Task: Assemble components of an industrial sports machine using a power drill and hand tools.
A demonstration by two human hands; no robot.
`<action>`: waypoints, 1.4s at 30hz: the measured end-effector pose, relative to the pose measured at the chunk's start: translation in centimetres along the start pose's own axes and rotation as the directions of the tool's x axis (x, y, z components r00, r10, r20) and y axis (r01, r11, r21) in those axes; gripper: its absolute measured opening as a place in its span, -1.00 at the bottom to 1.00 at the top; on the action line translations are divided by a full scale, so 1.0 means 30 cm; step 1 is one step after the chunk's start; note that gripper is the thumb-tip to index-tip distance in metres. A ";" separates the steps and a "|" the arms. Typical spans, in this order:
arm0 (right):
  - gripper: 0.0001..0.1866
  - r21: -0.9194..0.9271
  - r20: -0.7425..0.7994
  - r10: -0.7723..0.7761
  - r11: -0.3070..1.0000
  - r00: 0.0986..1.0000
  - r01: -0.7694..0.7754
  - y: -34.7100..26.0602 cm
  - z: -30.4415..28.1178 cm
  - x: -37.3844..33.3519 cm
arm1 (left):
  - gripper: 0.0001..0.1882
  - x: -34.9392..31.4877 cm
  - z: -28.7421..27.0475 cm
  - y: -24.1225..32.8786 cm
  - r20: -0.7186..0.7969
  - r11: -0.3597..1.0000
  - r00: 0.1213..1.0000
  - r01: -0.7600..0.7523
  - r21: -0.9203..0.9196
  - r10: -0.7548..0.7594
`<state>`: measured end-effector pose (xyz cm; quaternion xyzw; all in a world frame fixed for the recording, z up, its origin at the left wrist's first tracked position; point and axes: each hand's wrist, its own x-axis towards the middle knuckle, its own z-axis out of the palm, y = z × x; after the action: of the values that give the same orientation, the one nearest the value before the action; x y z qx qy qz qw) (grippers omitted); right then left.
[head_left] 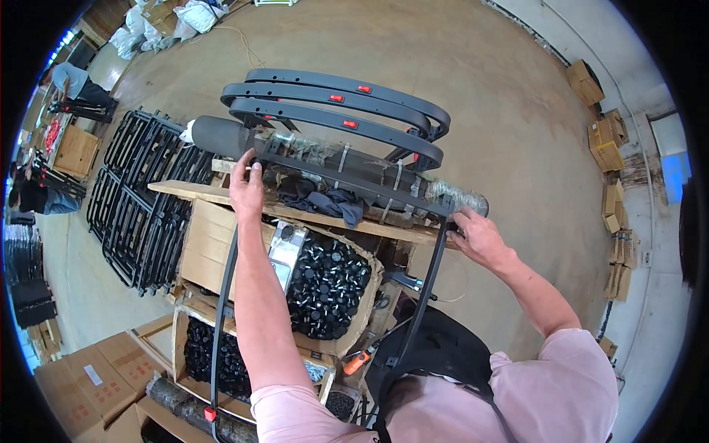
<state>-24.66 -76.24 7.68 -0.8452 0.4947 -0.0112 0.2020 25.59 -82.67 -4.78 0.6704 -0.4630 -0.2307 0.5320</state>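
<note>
The black crossbar (pixel 354 183) slants rightward and bodyward from left hand (pixel 247 190) to right hand (pixel 478 238), each at one end; whether their fingers clamp it, I cannot tell.

Black frame's (pixel 219 332) near end got cut off by the bottom edge. Left hand (pixel 247 190) and right hand (pixel 480 236): some fingertips hidden, grip unclear. Open cardboard box (pixel 177 422) cropped too. Far-left worker's (pixel 68 80) hands were too small to read.
</note>
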 end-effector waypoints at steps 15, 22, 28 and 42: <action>-0.71 -0.213 -0.029 0.154 0.964 0.988 -0.157 -0.033 0.037 0.060 | -0.69 -0.002 -0.025 -0.013 0.004 0.984 0.998 -0.068 0.163 0.068; -0.56 -0.155 0.141 0.150 0.980 0.978 -0.128 -0.032 -0.019 0.042 | -0.71 -0.022 0.013 0.080 -0.107 0.967 0.984 0.161 0.195 -0.143; -0.54 -0.292 0.190 0.220 0.943 0.957 -0.159 -0.042 -0.029 0.066 | -0.63 -0.021 0.012 0.099 -0.092 0.943 0.986 0.161 0.290 -0.140; -0.60 -0.292 0.061 0.076 0.955 0.995 -0.055 -0.001 0.051 0.070 | -0.61 -0.036 0.002 0.071 -0.080 0.977 0.991 0.121 0.173 -0.108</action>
<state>-23.23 -77.47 5.89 -0.8487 0.5111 0.0983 0.0935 24.25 -81.77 -3.03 0.7484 -0.4234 -0.1949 0.4718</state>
